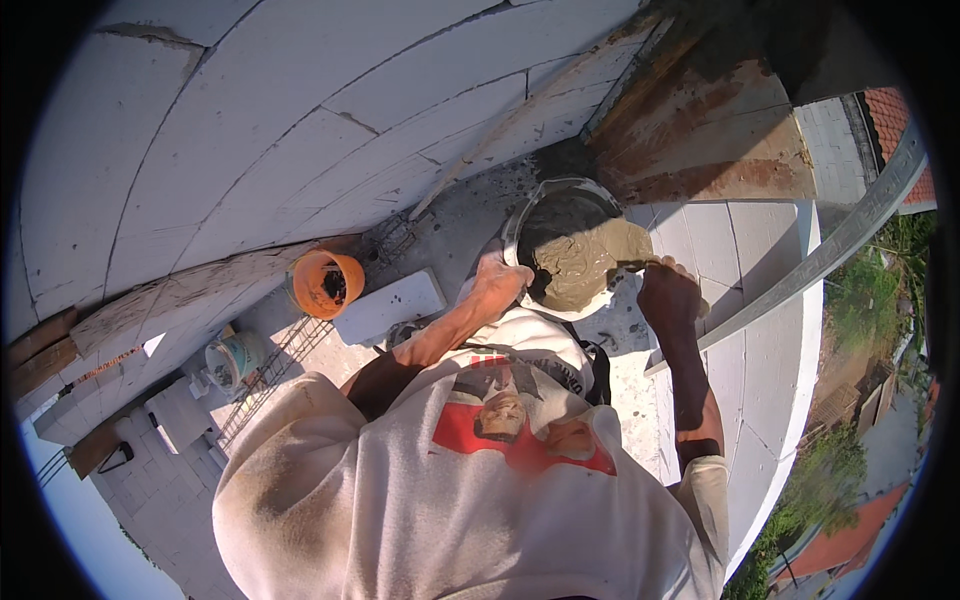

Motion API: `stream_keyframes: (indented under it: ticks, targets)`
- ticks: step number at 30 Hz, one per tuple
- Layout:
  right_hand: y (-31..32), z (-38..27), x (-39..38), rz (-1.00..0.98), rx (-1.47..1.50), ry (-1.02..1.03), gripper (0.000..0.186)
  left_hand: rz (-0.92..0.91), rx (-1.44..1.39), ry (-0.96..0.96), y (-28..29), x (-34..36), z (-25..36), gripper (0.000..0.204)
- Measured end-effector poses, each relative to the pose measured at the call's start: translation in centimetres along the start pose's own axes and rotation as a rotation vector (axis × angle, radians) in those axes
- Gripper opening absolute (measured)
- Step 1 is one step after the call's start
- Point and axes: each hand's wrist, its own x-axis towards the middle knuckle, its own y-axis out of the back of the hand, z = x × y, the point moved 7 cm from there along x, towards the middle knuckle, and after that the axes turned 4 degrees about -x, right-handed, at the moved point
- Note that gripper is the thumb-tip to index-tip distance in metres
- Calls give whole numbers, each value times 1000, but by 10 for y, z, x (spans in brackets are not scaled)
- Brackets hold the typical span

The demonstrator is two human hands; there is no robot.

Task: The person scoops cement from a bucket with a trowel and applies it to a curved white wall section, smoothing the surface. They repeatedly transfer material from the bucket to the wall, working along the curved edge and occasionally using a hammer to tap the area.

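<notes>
A round white bucket [512, 232] with a smeared rim stands in front of me, holding wet grey mortar [575, 262]. My left hand [500, 283] is closed on the bucket's near left rim, thumb over the edge. At the bucket's right side my right hand [670, 292] is wrapped round the handle of what looks like a trowel [632, 264]. Mortar covers its blade, so its shape is mostly hidden. A heap of mortar bulges at the right rim beside it.
A tall white block wall [330, 130] rises ahead and left. An orange bucket [345, 278], a white block [392, 306] and a wire rebar cage [275, 372] lie left. On the right are a low block wall [770, 390] and a long metal bar [800, 282]; greenery and roofs lie below.
</notes>
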Motion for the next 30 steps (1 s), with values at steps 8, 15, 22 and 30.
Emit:
stream_keyframes:
  ticks: [8, 15, 22, 30]
  targets:
    - [-85, -44, 21, -49, 374, 158, 28, -124, -40, -68, -12, 2, 1, 16]
    - [-87, -52, 3, 153, 650, 155, 37, -28, -63, -68, -7, 12, -14, 17]
    - [-67, -36, 5, -33, 720, 115, 27, 53, 0, 59, 2, 7, 0, 6]
    - [31, 3, 9, -131, 667, 102, 30, 42, 25, 154, 6, 1, 10, 17]
